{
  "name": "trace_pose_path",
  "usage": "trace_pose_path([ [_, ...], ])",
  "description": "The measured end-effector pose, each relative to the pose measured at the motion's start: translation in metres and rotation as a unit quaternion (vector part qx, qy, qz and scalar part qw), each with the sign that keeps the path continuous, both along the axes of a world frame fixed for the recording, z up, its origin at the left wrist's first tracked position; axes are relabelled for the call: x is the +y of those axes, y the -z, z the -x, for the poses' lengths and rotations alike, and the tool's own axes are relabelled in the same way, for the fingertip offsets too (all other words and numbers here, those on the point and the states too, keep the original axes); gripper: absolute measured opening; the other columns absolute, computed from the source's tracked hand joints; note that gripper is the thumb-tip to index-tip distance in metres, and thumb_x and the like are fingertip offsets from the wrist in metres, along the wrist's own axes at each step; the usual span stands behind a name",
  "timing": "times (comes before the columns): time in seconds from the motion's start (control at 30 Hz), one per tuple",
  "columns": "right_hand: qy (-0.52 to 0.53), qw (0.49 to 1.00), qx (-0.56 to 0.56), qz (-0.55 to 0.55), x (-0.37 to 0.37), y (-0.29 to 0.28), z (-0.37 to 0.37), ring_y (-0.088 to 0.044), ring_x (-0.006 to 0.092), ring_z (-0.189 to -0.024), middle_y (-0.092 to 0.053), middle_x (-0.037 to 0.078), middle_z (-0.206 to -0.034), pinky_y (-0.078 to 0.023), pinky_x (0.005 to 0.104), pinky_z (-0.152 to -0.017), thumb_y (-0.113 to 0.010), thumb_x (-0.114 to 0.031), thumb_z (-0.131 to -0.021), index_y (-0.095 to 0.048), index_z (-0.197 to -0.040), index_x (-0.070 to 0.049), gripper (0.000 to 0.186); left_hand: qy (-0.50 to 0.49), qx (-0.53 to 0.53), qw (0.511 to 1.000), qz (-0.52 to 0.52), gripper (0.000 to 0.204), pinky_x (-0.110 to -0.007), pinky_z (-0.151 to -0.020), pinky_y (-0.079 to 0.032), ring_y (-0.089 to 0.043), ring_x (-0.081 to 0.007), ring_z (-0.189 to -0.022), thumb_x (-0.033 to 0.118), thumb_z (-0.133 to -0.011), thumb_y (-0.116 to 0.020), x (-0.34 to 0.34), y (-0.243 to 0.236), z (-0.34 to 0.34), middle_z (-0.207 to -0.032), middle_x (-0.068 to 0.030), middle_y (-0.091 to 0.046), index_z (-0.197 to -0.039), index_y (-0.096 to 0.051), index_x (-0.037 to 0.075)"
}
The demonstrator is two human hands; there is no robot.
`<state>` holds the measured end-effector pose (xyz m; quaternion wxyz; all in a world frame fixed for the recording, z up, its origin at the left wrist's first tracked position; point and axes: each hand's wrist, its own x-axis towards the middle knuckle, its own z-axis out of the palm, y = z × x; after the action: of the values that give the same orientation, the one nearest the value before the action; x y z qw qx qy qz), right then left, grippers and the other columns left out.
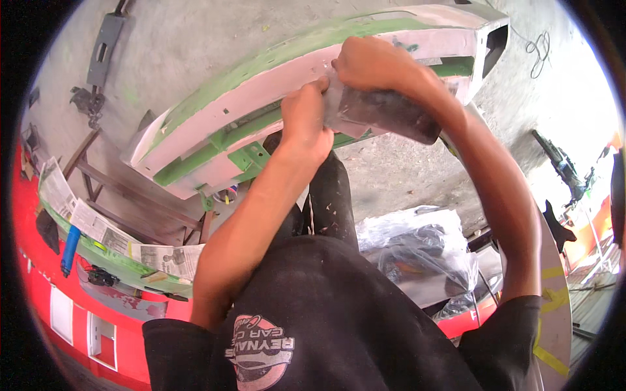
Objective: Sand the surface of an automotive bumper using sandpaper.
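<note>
A long bumper [261,68] in pale pink and green coatings lies across the upper view, its openings along the near side. My left hand [303,114] is closed at the pale, dusty end of a dark grey rectangular sheet [388,114] against the bumper. My right hand [372,65], higher and to the right, has its fingers curled at the sheet's upper left corner. The sheet hangs over the bumper's near face, below my right wrist. My fingertips are partly hidden, and whether the sheet is paper or something stiffer I cannot tell.
At left are a wooden stand [130,192], newspaper-masked green panel [104,228], blue cylinder [70,251] and red wall [62,339]. A plastic-covered pile [414,241] lies below right. Metal equipment [564,169], a cable [538,52] and a taped panel [551,326] are at right.
</note>
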<state>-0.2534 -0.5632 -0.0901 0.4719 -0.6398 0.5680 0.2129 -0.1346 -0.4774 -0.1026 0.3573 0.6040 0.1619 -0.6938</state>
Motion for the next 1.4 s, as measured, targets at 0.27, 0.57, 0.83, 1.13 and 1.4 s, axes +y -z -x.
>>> trace_pose_path([
  [0.27,-0.243,0.969,0.050,-0.008,-0.036,0.005,-0.025,-0.065,0.0414,-0.089,-0.067,0.025,-0.096,-0.051,0.0498,-0.078,-0.060,-0.029,-0.082,-0.069,-0.095,0.002,0.034,-0.219,0.166,0.961,-0.037,0.027,-0.037,-0.068,-0.056,-0.065,-0.0254,-0.086,0.008,-0.091,-0.051,0.009,0.025,0.017,-0.107,-0.0166,-0.058,-0.112,-0.049,-0.009],
  [0.57,-0.135,0.990,0.029,0.014,-0.022,0.006,-0.016,-0.063,0.0451,-0.082,-0.065,0.028,-0.087,-0.049,0.0516,-0.075,-0.059,-0.030,-0.082,-0.068,-0.084,0.005,0.036,-0.124,-0.048,0.988,-0.075,0.012,-0.034,-0.038,-0.038,-0.056,-0.0183,-0.054,0.008,-0.083,-0.058,-0.004,-0.001,0.021,-0.070,-0.0095,-0.059,-0.077,-0.059,-0.001],
  [0.83,0.013,0.999,-0.001,0.040,0.015,0.021,-0.002,-0.062,0.0470,-0.082,-0.064,0.029,-0.083,-0.048,0.0513,-0.075,-0.056,-0.031,-0.084,-0.068,-0.083,0.003,0.036,0.021,-0.118,0.993,-0.008,0.015,-0.032,-0.038,-0.029,-0.046,-0.0130,-0.049,0.007,-0.080,-0.060,-0.002,0.001,0.007,-0.065,-0.0050,-0.056,-0.067,-0.062,0.000],
  [1.13,0.193,0.974,-0.042,0.111,0.062,0.036,-0.009,-0.062,0.0458,-0.080,-0.062,0.029,-0.080,-0.049,0.0483,-0.074,-0.052,-0.033,-0.090,-0.067,-0.081,0.003,0.039,0.352,-0.300,0.876,0.138,0.015,-0.032,-0.042,-0.036,-0.047,-0.0091,-0.049,0.006,-0.074,-0.060,-0.011,0.014,-0.022,-0.051,-0.0034,-0.054,-0.073,-0.069,-0.006],
  [1.4,0.508,0.860,-0.034,0.046,0.092,0.030,-0.045,-0.061,0.0480,-0.089,-0.065,0.029,-0.089,-0.047,0.0517,-0.082,-0.048,-0.035,-0.093,-0.069,-0.090,0.001,0.042,0.577,-0.357,0.674,0.292,0.019,-0.039,-0.048,-0.045,-0.051,-0.0240,-0.040,0.012,-0.071,-0.058,-0.042,0.010,-0.039,-0.048,-0.0179,-0.052,-0.067,-0.065,-0.005],
])
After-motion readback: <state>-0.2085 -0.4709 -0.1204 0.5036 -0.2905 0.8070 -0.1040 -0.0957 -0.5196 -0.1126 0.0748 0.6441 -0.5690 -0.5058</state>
